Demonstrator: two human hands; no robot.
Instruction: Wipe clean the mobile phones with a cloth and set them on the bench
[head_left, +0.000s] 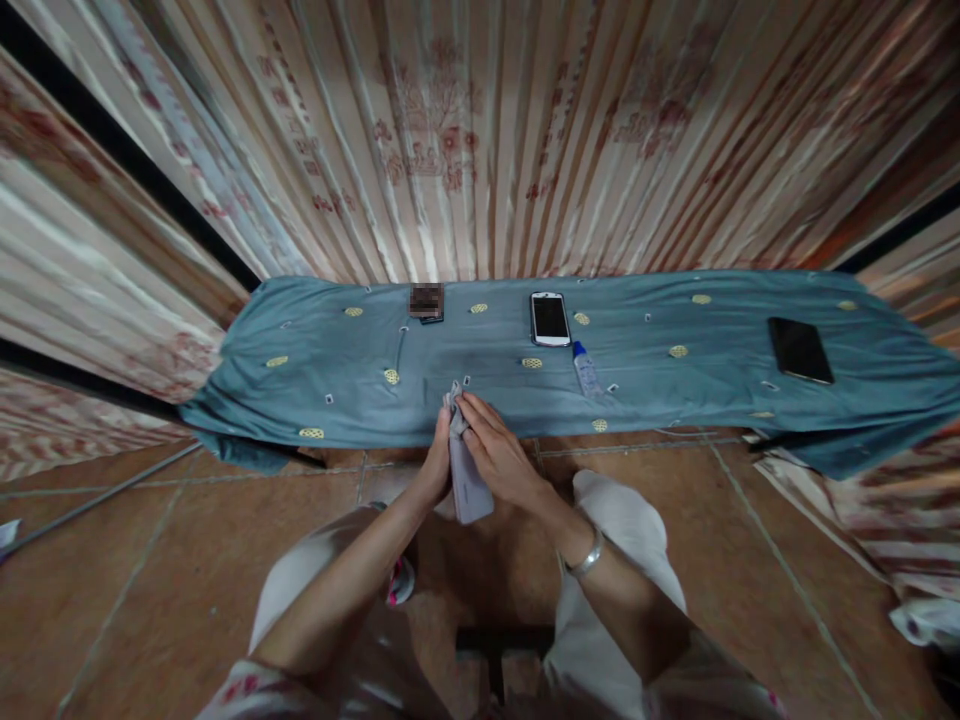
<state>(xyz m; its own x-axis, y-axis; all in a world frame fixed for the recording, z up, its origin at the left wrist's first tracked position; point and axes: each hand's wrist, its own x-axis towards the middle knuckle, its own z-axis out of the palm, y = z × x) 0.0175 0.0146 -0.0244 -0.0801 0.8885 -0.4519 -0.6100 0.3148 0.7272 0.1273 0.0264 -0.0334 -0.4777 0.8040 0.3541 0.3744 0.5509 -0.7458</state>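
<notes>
Between my two hands, over my lap and close to the bench's front edge, is a pale lilac smartphone (471,490), its flat back partly showing. My left hand (436,462) grips it along the left side. A crumpled light grey cloth (455,400) is bunched at the phone's far end. My right hand (499,450) presses this cloth against the phone, its fingers closed together. Much of the cloth and the phone's upper part is hidden by my fingers.
A blue-green cloth (337,345) covers the bench. On it lie a white-framed phone (550,319), a blue-capped bottle (586,370), a black tablet-like device (801,350) and a blurred brown item (426,301). Curtains (465,130) hang behind; black poles (135,145) slant at the sides.
</notes>
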